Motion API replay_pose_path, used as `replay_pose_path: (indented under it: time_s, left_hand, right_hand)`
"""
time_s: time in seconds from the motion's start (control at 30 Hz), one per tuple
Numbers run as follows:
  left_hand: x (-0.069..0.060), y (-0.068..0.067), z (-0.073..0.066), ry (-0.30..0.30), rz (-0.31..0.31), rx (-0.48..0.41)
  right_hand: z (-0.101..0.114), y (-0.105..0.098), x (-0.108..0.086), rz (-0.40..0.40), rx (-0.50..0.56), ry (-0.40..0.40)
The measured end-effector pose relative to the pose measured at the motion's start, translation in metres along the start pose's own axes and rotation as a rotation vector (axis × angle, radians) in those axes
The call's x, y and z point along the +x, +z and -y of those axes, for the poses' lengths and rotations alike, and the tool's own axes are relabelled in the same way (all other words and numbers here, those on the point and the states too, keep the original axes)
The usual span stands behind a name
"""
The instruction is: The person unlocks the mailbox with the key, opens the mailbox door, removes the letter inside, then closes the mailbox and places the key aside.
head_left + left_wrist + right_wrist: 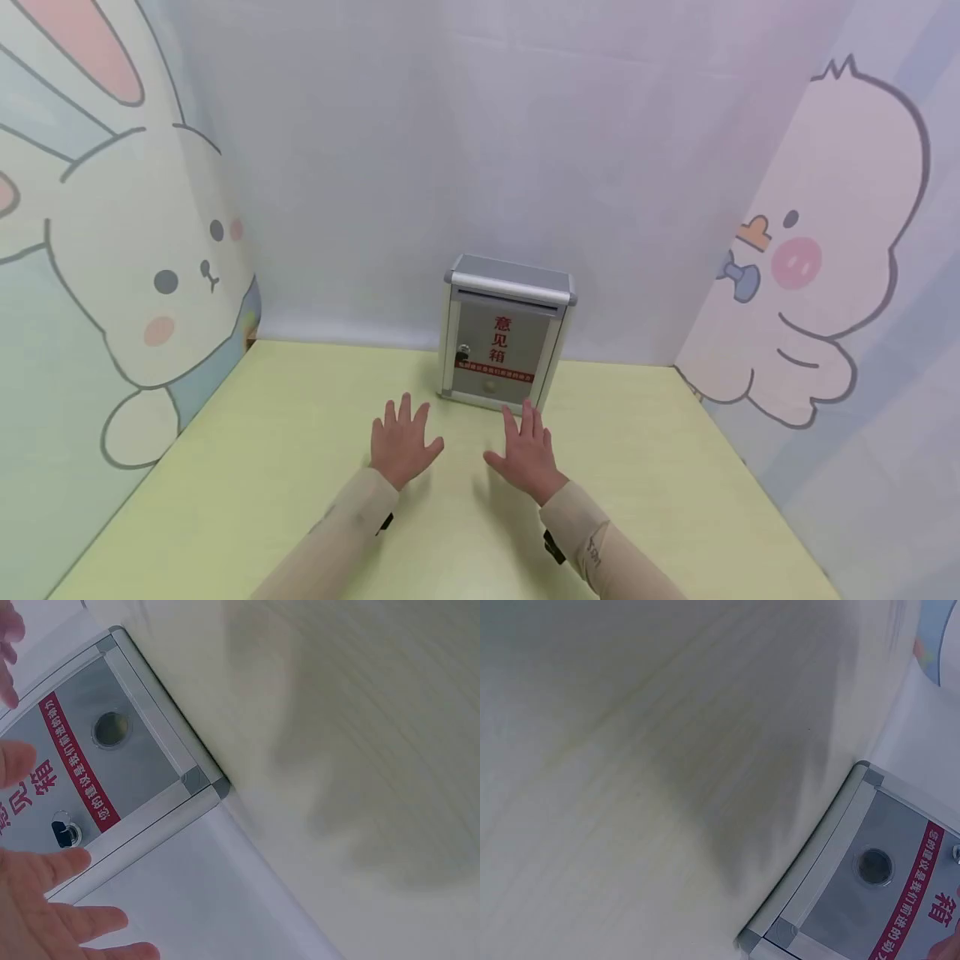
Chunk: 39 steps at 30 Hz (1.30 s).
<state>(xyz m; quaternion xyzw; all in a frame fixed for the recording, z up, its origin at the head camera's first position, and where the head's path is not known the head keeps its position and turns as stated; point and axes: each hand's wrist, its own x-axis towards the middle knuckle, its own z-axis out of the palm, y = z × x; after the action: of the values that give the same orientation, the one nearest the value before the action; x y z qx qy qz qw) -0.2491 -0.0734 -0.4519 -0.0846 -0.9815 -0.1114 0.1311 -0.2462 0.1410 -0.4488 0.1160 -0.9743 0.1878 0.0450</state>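
Note:
A grey metal suggestion box [498, 333] with silver edges and red Chinese lettering stands upright at the back of the table. Below its top runs a dark slot [507, 300], and a lock with a black-headed key [66, 830] sits on one side of its front panel. My left hand [401, 446] hovers before the box with fingers spread, holding nothing. Opposite it, my right hand [528, 454] reaches forward with straight fingers, also holding nothing; in the head view its fingertips overlap the box's lower edge. Whether they touch it I cannot tell.
The pale yellow table [300, 417] extends to both sides of the box. Behind it hangs a plain light curtain [360, 167]. Side curtains carry a cartoon rabbit [150, 267] on the left and a cartoon chick [832, 233] on the right.

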Motion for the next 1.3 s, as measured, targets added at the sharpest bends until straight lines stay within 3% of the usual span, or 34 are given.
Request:
replay_pose_path:
  time_s: [0.2, 0.3, 0.4, 0.5, 0.57, 0.73, 0.93, 1.03, 1.3]
  left_hand:
    - [0.01, -0.003, 0.005, -0.021, -0.013, -0.052]
    - [0.015, -0.006, 0.005, -0.039, -0.014, -0.129]
    - [0.02, -0.013, 0.003, -0.092, 0.037, -0.327]
    - [0.026, -0.018, 0.003, -0.179, 0.121, -0.605]
    - [0.03, -0.021, 0.003, -0.221, 0.159, -0.745]
    - [0.04, -0.023, 0.004, -0.255, 0.191, -0.931]
    - [0.058, -0.025, 0.007, -0.247, 0.297, -1.192]
    - [0.065, -0.026, 0.009, -0.222, 0.331, -1.24]
    - [0.079, -0.032, 0.008, -0.179, 0.355, -1.229]
  right_hand:
    - [-0.001, 0.002, 0.003, -0.026, -0.016, 0.009]
    - [-0.002, 0.001, 0.007, -0.061, -0.02, 0.004]
    - [-0.004, -0.003, 0.011, -0.102, 0.018, -0.002]
    - [-0.004, -0.01, 0.014, -0.117, 0.145, 0.017]
    - [-0.005, -0.015, 0.015, -0.129, 0.247, 0.055]
    - [-0.009, -0.021, 0.021, -0.234, 0.483, 0.174]
    - [-0.021, -0.027, 0.028, -0.328, 0.669, 0.278]
    - [-0.024, -0.031, 0.029, -0.326, 0.744, 0.31]
    - [-0.031, -0.044, 0.034, -0.305, 0.855, 0.355]
